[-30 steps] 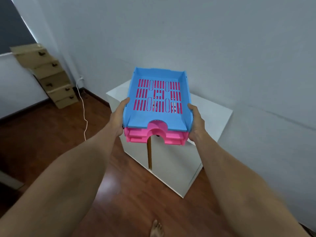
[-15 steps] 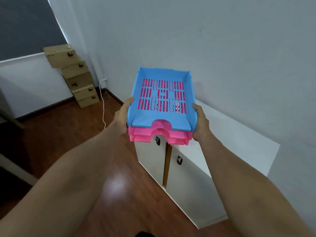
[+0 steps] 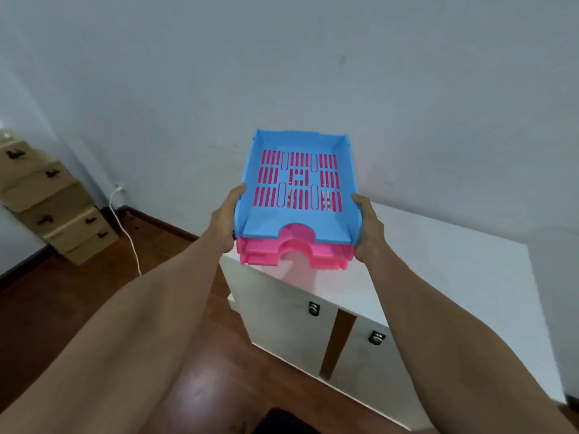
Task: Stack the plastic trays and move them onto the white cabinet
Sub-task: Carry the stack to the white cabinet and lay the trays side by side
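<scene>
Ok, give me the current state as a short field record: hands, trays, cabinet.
left hand: grips the stack's left side
right hand: grips the stack's right side
blue tray: on top of the stack
pink trays: nested under the blue one
stack position: held over the cabinet's left end, apparently not set down
white cabinet: visible top is bare

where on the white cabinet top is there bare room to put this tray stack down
The whole visible top of the white cabinet is bare, from the wall to its front edge. Nothing crowds it; only the held tray stack covers its left corner.
</scene>
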Demonstrator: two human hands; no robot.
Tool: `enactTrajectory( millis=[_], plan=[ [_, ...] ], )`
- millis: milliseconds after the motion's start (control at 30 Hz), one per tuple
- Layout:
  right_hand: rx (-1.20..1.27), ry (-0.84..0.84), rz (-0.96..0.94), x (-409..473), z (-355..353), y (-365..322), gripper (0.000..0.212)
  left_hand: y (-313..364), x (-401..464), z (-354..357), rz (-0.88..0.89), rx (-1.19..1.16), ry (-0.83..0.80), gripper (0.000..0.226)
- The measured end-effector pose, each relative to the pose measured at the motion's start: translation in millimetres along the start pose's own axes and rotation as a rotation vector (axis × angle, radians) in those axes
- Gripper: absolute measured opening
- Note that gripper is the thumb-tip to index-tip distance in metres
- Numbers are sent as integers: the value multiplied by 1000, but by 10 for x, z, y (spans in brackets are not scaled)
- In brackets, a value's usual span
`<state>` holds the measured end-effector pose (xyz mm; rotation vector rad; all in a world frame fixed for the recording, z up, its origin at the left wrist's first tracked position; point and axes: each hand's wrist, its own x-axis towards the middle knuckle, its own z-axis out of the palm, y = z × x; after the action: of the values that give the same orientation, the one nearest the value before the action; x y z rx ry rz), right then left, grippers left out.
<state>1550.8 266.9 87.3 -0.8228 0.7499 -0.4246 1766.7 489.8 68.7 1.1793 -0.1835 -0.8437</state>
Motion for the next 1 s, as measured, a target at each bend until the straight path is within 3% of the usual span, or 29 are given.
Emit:
enactTrajectory(
  millis=[133, 333, 567, 733, 1000],
  plan=[
    [33, 169, -48, 74, 381, 195, 49, 345, 393, -269, -91, 56, -119, 76],
    [118, 257, -115, 45, 748, 499, 47, 530, 691, -608, -149, 87, -245, 74],
    [122, 293, -135, 123, 873, 729, 66, 486, 926, -809, -202, 126, -271, 76],
    [137, 335, -131, 191, 922, 792, 52, 476, 1055, -876, -211, 128, -270, 76],
    [118, 360, -126, 314, 916, 798, 56, 422, 1246, -901, -225, 163, -237, 77]
  ],
)
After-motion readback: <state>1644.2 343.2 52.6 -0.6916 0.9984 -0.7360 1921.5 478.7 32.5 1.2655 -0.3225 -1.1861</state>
